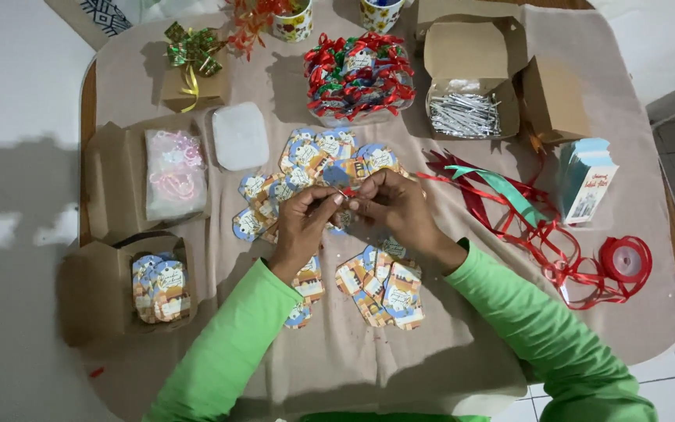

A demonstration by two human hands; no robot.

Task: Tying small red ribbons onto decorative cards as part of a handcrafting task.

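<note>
My left hand (304, 223) and my right hand (394, 205) meet over the middle of the table, fingertips pinched together on a small paper tag with a bit of red ribbon (348, 191). Both arms wear green sleeves. Under and around the hands lie several round and shaped colourful tags (314, 160), with another heap (384, 287) nearer to me. What exactly sits between the fingertips is mostly hidden.
A clear tub of ribboned tags (358, 78) stands at the back. An open box of silver twist ties (464, 113) is to its right. Red ribbon spool (625, 260) and loose ribbons (509, 203) lie right. Boxes of tags (159, 287) and a plastic bag (175, 172) sit left.
</note>
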